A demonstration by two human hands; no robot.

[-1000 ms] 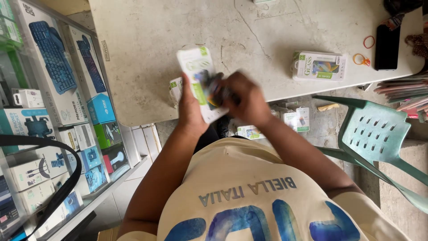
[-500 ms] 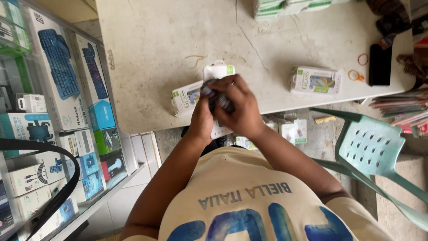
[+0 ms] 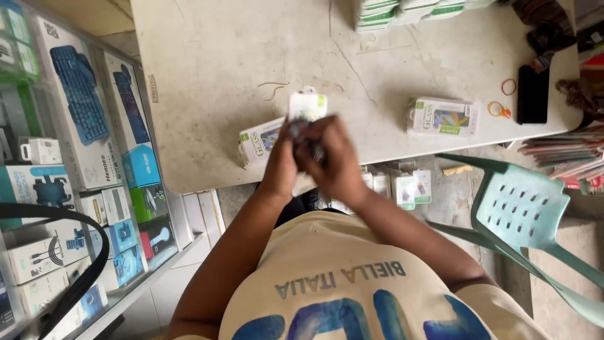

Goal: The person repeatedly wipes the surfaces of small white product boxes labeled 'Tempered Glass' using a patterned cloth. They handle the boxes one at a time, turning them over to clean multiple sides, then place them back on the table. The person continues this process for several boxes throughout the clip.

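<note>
The left hand (image 3: pixel 281 170) and the right hand (image 3: pixel 338 165) are pressed close together above the near edge of the table (image 3: pixel 207 69), with the fingers curled. Between them they hold a small white flat box (image 3: pixel 306 106) with a green corner; its top sticks out above the fingers, and the lower part is hidden by the hands. Something dark is also between the fingers, but it is too blurred to tell what it is. Both hands are closed on the box, not spread.

Just to the left of the hands, a second flat box (image 3: pixel 259 141) lies on the table edge. It is white with green print and looks like glossy cardboard. Another box of the same kind (image 3: pixel 441 116) lies further right on the table. The table top is pale, dull and rough, with thin cracks in it. Near the right end lie two thin rubber bands (image 3: pixel 503 97), orange and round, and a black phone (image 3: pixel 533 94), flat and smooth. A green plastic chair (image 3: pixel 522 214) with holes in its seat stands at the right.
</note>
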